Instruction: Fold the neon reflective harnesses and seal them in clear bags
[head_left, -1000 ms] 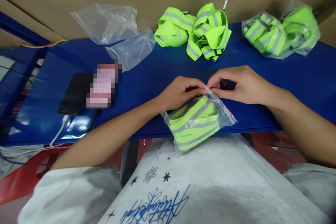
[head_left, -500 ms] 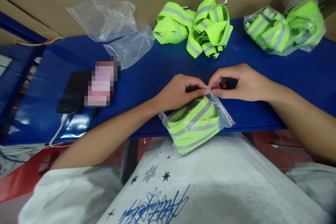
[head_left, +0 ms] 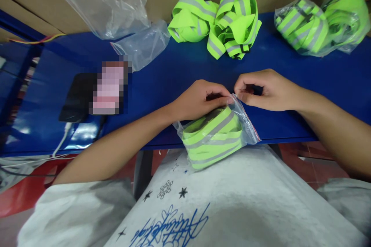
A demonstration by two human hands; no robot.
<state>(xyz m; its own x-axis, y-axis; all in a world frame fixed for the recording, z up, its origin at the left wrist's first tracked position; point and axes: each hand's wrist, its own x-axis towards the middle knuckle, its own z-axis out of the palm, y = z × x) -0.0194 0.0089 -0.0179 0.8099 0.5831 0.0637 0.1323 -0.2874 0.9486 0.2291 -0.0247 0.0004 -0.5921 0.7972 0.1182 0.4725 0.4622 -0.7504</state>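
A clear zip bag (head_left: pixel 216 135) holding a folded neon-green reflective band lies at the near edge of the blue table (head_left: pixel 179 77), partly over my lap. My left hand (head_left: pixel 199 100) pinches the bag's top edge with curled fingers. My right hand (head_left: pixel 265 90) pinches the same edge just to the right, fingers closed on the bag's corner. Both hands meet at the bag's mouth.
Two loose neon-green bands (head_left: pixel 216 21) lie at the back middle. Two bagged bands (head_left: pixel 321 21) sit at the back right. Empty clear bags (head_left: pixel 121 23) lie at the back left. A phone (head_left: pixel 89 96) with a white cable rests on the left. Cardboard stands behind the table.
My hands have stayed pinched on the bag's mouth, with only slight finger movement. The view has tilted a little, shifting everything on the table upward.
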